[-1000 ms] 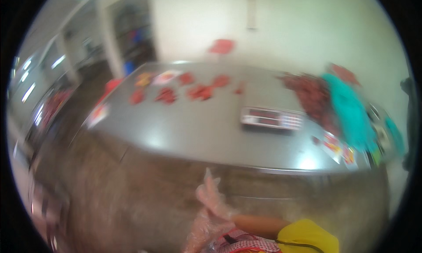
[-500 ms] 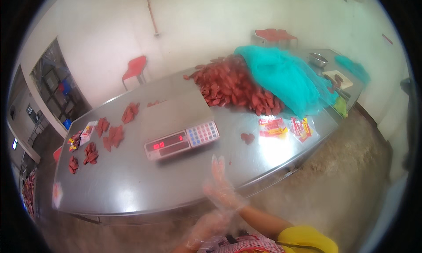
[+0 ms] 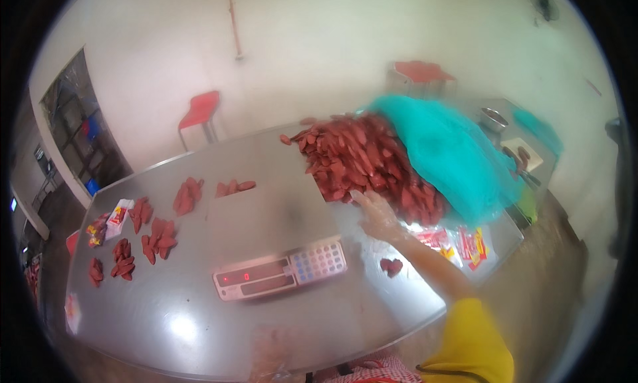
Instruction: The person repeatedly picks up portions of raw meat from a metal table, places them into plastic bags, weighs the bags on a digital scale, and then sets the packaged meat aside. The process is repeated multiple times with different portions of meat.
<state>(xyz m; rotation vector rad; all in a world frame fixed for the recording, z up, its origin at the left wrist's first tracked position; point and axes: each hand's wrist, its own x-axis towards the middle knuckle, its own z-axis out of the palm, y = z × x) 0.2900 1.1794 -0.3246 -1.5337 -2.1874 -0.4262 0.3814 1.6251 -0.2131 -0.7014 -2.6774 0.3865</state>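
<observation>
A large heap of reddish-brown oblong pieces (image 3: 365, 150) lies on the steel table. At its near edge is my right hand (image 3: 377, 217), in a clear plastic glove, with fingers stretched toward the pieces and no piece visibly held. My left hand (image 3: 271, 350), also gloved, is low at the table's near edge and smeared by motion, so its fingers cannot be made out. Between the hands and the sorted pieces stands a weighing scale (image 3: 279, 276) with a lit red display and a bare metal pan (image 3: 266, 217).
Several small piles of pieces (image 3: 159, 238) lie left of the scale, beside printed packets (image 3: 119, 213). Two pieces (image 3: 391, 267) sit to its right, near printed bags (image 3: 472, 247). Turquoise netting (image 3: 445, 150) covers the heap's right side. A metal bowl (image 3: 494, 119) stands farther back.
My right hand has moved forward from the table's near edge to the heap. My left hand has shifted left, apart from the right. The view has shifted somewhat.
</observation>
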